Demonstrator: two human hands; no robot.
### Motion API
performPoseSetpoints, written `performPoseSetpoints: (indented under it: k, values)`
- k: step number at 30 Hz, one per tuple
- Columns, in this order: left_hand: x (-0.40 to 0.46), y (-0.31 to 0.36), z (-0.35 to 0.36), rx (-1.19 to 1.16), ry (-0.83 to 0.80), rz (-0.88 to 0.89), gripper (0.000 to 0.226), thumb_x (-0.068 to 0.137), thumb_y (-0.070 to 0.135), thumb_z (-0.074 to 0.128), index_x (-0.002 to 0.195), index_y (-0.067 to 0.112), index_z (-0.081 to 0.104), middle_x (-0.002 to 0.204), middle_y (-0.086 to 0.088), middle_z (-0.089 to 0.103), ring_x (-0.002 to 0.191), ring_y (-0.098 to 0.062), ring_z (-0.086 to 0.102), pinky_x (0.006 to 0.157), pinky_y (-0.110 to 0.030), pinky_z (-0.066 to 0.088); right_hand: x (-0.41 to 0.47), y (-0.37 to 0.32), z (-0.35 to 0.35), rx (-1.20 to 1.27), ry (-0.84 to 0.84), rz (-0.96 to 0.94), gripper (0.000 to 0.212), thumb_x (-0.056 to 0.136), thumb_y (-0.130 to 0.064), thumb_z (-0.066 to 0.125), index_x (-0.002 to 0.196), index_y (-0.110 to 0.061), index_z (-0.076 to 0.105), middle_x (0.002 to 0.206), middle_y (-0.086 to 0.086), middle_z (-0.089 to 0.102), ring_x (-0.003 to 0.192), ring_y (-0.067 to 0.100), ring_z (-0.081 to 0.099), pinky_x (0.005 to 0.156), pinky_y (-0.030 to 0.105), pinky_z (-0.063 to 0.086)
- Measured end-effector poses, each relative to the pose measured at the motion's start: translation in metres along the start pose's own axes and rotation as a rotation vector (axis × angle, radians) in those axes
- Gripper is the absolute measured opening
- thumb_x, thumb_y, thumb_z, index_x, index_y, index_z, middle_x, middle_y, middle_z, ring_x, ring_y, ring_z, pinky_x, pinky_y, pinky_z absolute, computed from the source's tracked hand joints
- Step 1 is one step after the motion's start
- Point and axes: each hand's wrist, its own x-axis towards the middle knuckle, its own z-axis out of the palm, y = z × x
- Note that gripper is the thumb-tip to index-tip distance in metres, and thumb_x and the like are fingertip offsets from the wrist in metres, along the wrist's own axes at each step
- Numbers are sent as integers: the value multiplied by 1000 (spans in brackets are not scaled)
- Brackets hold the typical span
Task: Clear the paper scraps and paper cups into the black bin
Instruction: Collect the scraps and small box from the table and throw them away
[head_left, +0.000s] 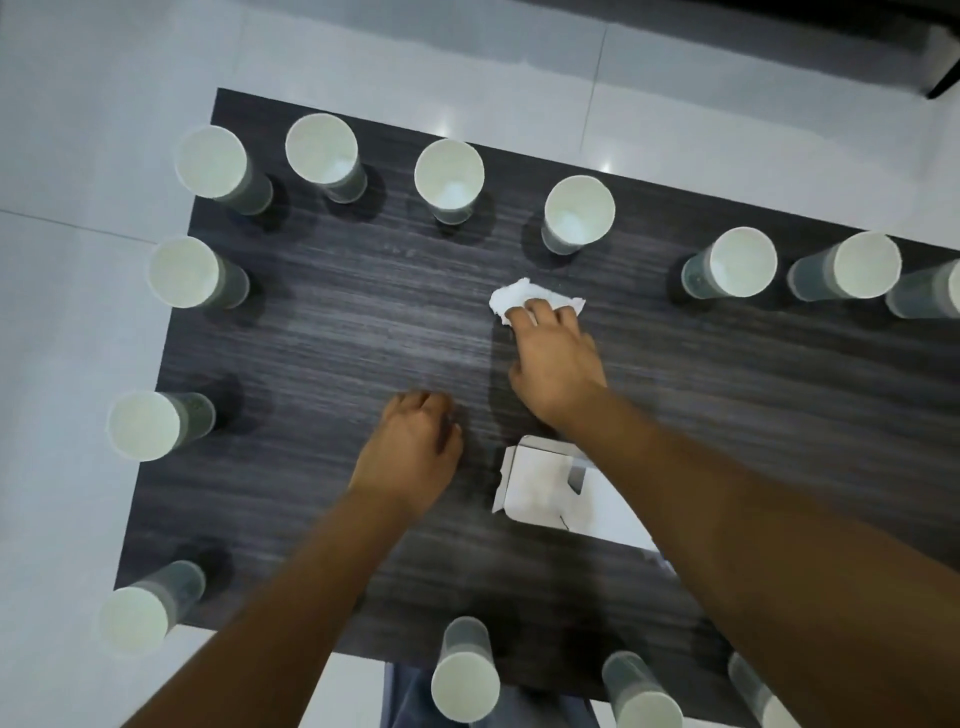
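Several upright paper cups ring the dark wooden table (322, 332), for instance one cup (450, 179) at the back and another cup (143, 425) at the left edge. A crumpled white paper scrap (511, 297) lies near the table's middle. My right hand (553, 353) reaches onto it, fingertips curled over its near side. My left hand (413, 447) rests on the tabletop with fingers curled under, holding nothing that I can see. A flat white cardboard piece (535, 486) lies under my right forearm. The black bin is out of view.
White tiled floor (78, 104) surrounds the table. A dark furniture edge (943, 78) shows at the top right. Blue trousers (410, 696) appear below the table's near edge.
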Motion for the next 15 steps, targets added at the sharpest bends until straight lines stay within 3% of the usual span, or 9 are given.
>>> performPoseSetpoints:
  k: [6,11,15]
  values:
    - [-3,3,-4,-18,23,13,25,94,18,51,115,8,59,118,-8,56,117,-23,44,94,-38,43,8,1,-13,12,116,-20,55,85,-10,60,137,-17,41,142,6,38,125,30,36,97,42,40]
    - [-5,-6,0,0,32,31,24,94,18,51,115,9,60,119,-7,56,117,-21,44,94,-36,45,24,1,-13,11,47,-23,63,86,-18,61,143,-21,35,154,4,25,134,33,27,107,50,34]
    - [-11,-13,4,21,27,41,24,94,18,52,115,9,60,119,-8,57,116,-22,46,93,-31,44,15,-1,6,11,56,-28,56,86,-1,55,136,-21,43,147,5,33,129,31,32,100,46,36]
